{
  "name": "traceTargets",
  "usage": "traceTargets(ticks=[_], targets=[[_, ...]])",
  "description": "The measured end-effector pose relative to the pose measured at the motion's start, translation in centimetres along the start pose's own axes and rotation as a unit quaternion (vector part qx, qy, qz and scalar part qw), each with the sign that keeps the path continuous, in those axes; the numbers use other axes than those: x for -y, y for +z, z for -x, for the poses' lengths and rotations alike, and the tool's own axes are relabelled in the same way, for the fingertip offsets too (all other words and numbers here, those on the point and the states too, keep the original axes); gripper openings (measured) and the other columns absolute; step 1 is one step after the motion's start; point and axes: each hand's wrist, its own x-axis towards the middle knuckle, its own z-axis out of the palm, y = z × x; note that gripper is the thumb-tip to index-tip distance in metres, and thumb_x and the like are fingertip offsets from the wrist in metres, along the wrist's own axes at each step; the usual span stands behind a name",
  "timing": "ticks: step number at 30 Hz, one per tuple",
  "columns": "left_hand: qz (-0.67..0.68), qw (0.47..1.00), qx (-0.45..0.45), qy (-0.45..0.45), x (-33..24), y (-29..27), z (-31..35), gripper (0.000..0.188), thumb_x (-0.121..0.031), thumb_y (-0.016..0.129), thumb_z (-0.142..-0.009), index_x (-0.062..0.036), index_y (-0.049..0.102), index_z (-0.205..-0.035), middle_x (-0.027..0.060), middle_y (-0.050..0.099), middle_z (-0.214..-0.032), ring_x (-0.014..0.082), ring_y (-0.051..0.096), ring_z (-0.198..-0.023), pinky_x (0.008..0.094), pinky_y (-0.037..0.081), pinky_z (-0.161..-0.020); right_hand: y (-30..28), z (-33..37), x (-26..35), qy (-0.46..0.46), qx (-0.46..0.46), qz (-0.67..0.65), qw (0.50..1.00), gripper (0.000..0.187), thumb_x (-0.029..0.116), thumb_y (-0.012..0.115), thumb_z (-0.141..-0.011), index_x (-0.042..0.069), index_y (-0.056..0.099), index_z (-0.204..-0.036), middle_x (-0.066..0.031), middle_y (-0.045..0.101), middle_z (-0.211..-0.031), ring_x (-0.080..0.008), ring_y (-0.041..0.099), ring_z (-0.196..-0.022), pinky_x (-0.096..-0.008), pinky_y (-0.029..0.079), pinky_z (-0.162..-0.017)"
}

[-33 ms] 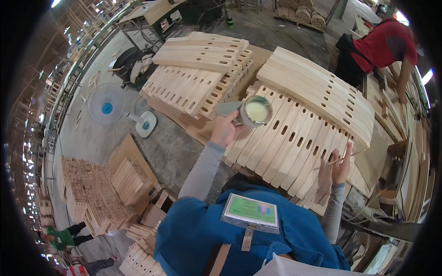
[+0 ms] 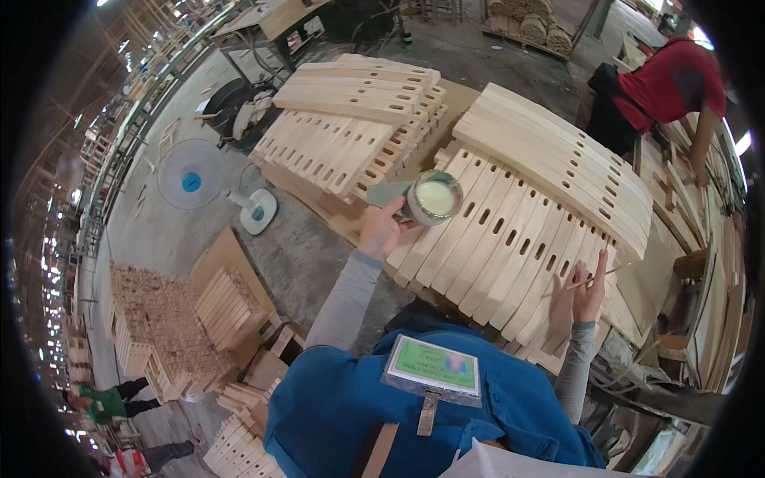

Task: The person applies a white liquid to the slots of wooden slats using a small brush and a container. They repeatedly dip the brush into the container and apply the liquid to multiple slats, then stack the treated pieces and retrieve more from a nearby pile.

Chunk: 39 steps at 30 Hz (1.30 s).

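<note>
My left hand grips a round can of pale cream liquid, tilted so its open top faces me. A flat grey-green piece sticks out beside the can; whether my fingers hold it too, I cannot tell. Under the can lies a row of pale wooden slats with oval slots. My right hand, fingers stretched upward, has a thin stick between thumb and fingers, by the right end of the row. Across the row's far side rests another layer of slotted slats.
Another stack of slotted slats stands far left. A fan lies on the floor, close to a black tub. Wood blocks are piled at the lower left. A person in a red shirt bends over timber at the far right.
The whole view has shifted slightly. My left hand and the can sit a little nearer to me; my right hand still has the stick at nearly the same place.
</note>
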Motion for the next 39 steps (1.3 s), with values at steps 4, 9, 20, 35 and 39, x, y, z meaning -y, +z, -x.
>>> traceTargets(ticks=[4,9,20,35,39], targets=[[-0.016,0.997,-0.064,0.028,-2.9,-3.1,2.8,0.026,-0.005,0.044,-0.087,0.0015,0.044,-0.112,0.0147,0.054,-0.105,0.0286,0.059,-0.090,0.0434,0.055,-0.071,1.2,0.9,1.3,-0.027,0.008,-0.010,1.000,0.057,0.011,0.056,-0.085,-0.003,0.028,-0.132,-0.0195,0.034,-0.135,-0.0267,0.031,-0.127,-0.0326,0.028,-0.101],[-0.013,0.990,-0.134,0.049,-5.8,-6.5,4.0,0.023,-0.007,0.046,-0.086,0.0064,0.048,-0.105,0.0152,0.056,-0.101,0.0246,0.059,-0.088,0.0372,0.054,-0.068,3.0,2.0,3.7,-0.022,0.038,-0.030,0.999,0.054,0.010,0.055,-0.085,-0.002,0.030,-0.131,-0.0189,0.036,-0.134,-0.0263,0.034,-0.125,-0.0332,0.029,-0.100],[0.044,0.981,-0.156,0.105,-13.9,-17.7,-0.9,0.021,-0.009,0.047,-0.086,0.0080,0.049,-0.098,0.0169,0.054,-0.099,0.0288,0.057,-0.087,0.0443,0.054,-0.067,10.0,2.6,12.1,-0.007,0.045,-0.136,0.990,0.049,0.021,0.044,-0.092,-0.001,0.027,-0.133,-0.0186,0.047,-0.124,-0.0271,0.041,-0.120,-0.0358,0.033,-0.097],[-0.062,0.996,-0.060,0.008,-29.9,-31.3,-16.1,0.035,-0.018,0.035,-0.093,0.0013,0.031,-0.122,0.0193,0.040,-0.122,0.0333,0.045,-0.110,0.0510,0.042,-0.087,35.8,-4.2,37.7,0.280,0.141,-0.612,0.726,0.025,0.008,0.054,-0.086,-0.005,0.054,-0.107,-0.0056,0.055,-0.086,-0.0118,0.052,-0.076,-0.0242,0.045,-0.066],[-0.088,0.992,-0.088,0.022,-30.8,-31.4,-17.0,0.045,-0.009,0.041,-0.090,0.0021,0.023,-0.129,0.0202,0.039,-0.124,0.0312,0.045,-0.111,0.0481,0.041,-0.090,42.1,-5.6,39.3,0.373,0.208,-0.693,0.582,0.017,0.012,0.052,-0.087,-0.001,0.055,-0.099,-0.0048,0.058,-0.087,-0.0098,0.055,-0.076,-0.0210,0.049,-0.066]])
